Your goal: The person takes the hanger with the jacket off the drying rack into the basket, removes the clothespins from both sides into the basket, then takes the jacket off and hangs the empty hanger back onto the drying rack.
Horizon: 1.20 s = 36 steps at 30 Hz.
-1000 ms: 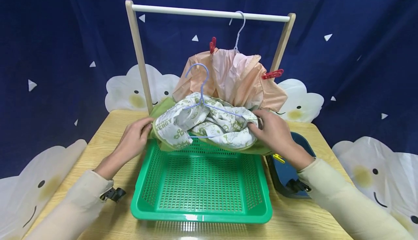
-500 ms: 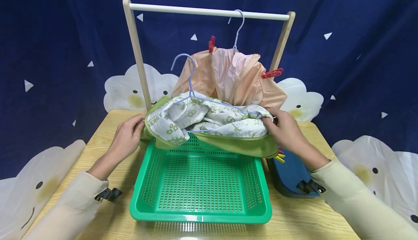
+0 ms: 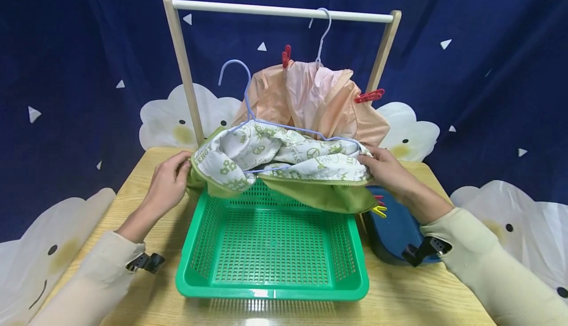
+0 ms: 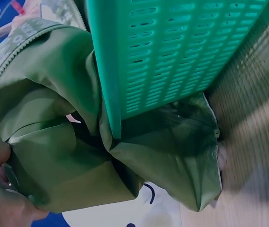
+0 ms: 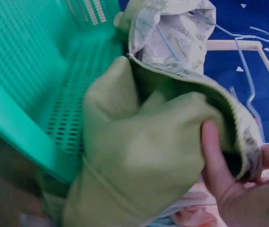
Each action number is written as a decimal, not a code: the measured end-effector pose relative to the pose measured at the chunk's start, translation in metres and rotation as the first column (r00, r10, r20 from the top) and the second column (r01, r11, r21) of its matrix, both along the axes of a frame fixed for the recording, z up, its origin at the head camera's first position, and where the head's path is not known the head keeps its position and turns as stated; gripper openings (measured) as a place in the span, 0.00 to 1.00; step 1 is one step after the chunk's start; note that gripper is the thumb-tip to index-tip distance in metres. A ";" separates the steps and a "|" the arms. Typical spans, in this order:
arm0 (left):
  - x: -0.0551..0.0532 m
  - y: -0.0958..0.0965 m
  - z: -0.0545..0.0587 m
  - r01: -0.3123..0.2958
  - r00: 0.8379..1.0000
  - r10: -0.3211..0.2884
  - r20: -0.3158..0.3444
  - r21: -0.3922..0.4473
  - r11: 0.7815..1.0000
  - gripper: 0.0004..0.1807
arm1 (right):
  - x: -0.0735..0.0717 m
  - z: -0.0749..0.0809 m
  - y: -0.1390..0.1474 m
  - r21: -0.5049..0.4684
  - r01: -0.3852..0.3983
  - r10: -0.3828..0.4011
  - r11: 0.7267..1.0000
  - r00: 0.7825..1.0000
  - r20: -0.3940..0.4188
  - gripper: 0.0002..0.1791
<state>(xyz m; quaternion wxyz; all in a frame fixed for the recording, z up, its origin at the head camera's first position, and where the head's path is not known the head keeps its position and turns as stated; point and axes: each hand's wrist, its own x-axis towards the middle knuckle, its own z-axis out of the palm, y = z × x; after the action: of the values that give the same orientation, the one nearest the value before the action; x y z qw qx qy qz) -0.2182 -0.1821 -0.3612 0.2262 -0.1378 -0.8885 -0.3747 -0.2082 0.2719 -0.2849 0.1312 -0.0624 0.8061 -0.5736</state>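
Note:
A green zip-up jacket [image 3: 319, 195] with white, green-printed lining lies over the back rim of a green plastic basket [image 3: 272, 294]. A lavender wire hanger [image 3: 284, 127] is partly inside it, its hook standing up at the left and its right arm running under the lining's right shoulder. My left hand [image 3: 167, 180] pinches the jacket's left edge beside the zipper, also seen in the left wrist view. At the other end, my right hand [image 3: 390, 173] grips the right shoulder, with the thumb [image 5: 215, 156] on the green fabric in the right wrist view.
Behind stands a wooden rack with a white rail [image 3: 266, 8]. From it hangs a peach garment [image 3: 306, 96] on another hanger, with red clothespins [image 3: 370, 96] clipped on. A blue tray [image 3: 397, 227] and a yellow clothespin [image 3: 379, 211] are to the basket's right.
The jacket's right side has been drawn out to the right, and the right hand has moved right with it. The hanger has shifted left, its hook higher; the left hand has moved slightly left.

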 end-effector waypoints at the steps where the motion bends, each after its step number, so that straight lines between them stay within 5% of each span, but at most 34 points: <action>1: 0.000 0.000 0.000 -0.002 1.000 0.002 0.000 0.001 1.000 0.10 | 0.000 -0.001 -0.001 -0.028 -0.018 0.019 0.999 0.999 0.038 0.22; 6: -0.001 0.001 0.001 -0.003 1.000 0.003 0.002 0.002 1.000 0.10 | 0.005 -0.013 -0.007 -0.077 -0.164 0.172 0.983 0.977 0.126 0.25; 11: 0.000 0.006 0.004 0.036 0.999 -0.035 0.017 -0.025 0.999 0.10 | 0.012 -0.026 -0.022 0.140 -0.310 0.307 0.940 0.951 0.043 0.21; 15: 0.000 0.007 0.005 0.066 0.997 -0.064 0.038 -0.043 0.997 0.10 | 0.014 -0.042 -0.035 0.235 -0.415 0.430 0.879 0.902 -0.018 0.12; 21: -0.001 0.009 0.006 0.093 0.993 -0.088 0.078 -0.068 0.993 0.11 | 0.013 -0.062 -0.050 0.301 -0.593 0.622 0.747 0.783 -0.001 0.10; 26: 0.000 0.009 0.009 0.123 0.985 -0.110 0.132 -0.099 0.987 0.12 | 0.012 -0.069 -0.063 0.406 -0.672 0.692 0.620 0.711 0.120 0.12; 32: -0.001 0.008 0.010 0.150 0.979 -0.129 0.156 -0.132 0.980 0.11 | 0.012 -0.078 -0.073 0.489 -0.742 0.683 0.458 0.646 0.341 0.08; 36: 0.000 0.007 0.009 0.169 0.974 -0.143 0.177 -0.138 0.976 0.11 | 0.012 -0.082 -0.076 0.518 -0.756 0.646 0.401 0.634 0.425 0.29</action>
<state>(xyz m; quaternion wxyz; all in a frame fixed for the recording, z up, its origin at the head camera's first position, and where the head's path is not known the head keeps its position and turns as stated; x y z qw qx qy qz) -0.2183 -0.1749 -0.3518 0.1102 -0.1925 -0.9166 -0.3326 -0.1958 0.1958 -0.3669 0.4357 -0.3001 0.8361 -0.1453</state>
